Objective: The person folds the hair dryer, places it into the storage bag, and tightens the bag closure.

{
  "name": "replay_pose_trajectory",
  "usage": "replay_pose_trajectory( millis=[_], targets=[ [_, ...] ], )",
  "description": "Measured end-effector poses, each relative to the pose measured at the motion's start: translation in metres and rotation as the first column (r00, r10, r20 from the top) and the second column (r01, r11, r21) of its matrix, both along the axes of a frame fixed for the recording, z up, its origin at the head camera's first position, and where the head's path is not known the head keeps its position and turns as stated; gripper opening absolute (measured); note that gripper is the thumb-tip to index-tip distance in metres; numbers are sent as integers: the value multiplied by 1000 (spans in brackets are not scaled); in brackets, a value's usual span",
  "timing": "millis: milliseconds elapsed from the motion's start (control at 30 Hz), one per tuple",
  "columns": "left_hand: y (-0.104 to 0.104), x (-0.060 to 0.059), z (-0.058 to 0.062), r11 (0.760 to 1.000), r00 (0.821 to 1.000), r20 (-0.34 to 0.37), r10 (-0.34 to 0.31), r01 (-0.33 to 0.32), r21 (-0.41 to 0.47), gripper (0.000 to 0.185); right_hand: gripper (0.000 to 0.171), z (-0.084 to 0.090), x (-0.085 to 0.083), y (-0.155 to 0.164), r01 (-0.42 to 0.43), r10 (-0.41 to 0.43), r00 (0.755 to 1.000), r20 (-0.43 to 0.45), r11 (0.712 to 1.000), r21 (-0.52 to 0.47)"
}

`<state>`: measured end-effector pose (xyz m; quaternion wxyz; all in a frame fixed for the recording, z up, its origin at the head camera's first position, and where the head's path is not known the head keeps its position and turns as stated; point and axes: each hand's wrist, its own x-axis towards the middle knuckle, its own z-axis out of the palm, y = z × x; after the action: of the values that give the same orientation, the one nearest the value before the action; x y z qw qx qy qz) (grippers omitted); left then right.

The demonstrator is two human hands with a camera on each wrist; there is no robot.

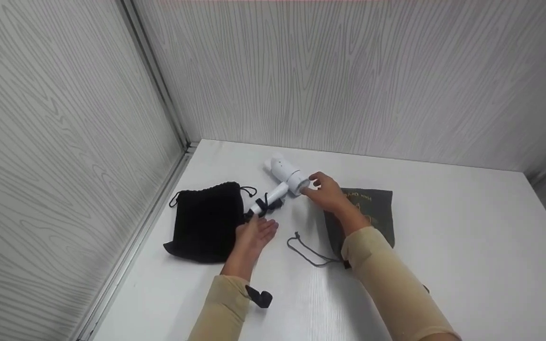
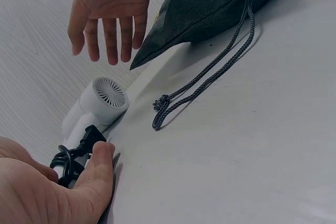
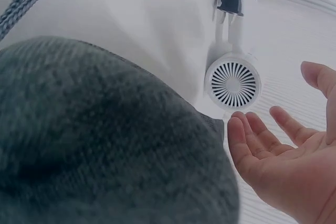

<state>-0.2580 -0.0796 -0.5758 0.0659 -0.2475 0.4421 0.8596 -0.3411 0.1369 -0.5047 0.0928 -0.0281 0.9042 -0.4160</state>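
- Centrally, white hair dryer [image 1: 286, 179] lies on white table [image 1: 443, 246], between black pouch [image 1: 206, 220] and grey drawstring bag [image 1: 372, 213].
- Right hand [image 1: 327, 192]: fingers straight, spread, just beside the dryer's grille end; holds nothing.
- Left hand [image 1: 254, 234]: relaxed, unclenched, near the handle with its bundled black cord [image 2: 73, 153]; contact unclear.
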Motion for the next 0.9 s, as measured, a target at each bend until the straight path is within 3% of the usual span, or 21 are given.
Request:
replay_pose_trajectory(
  millis=[567, 900],
  targets=[
    [-6, 3, 4, 1000, 1000, 6, 23, -23, 7, 47, 72, -12, -14, -18, -4, 3, 999, 51, 1000, 14],
    [-9, 6, 1, 1000, 1000, 20, 4, -5, 4, 49, 82, -23, -17, -25, 23, -24, 996, 83, 1000, 17]
  ],
)
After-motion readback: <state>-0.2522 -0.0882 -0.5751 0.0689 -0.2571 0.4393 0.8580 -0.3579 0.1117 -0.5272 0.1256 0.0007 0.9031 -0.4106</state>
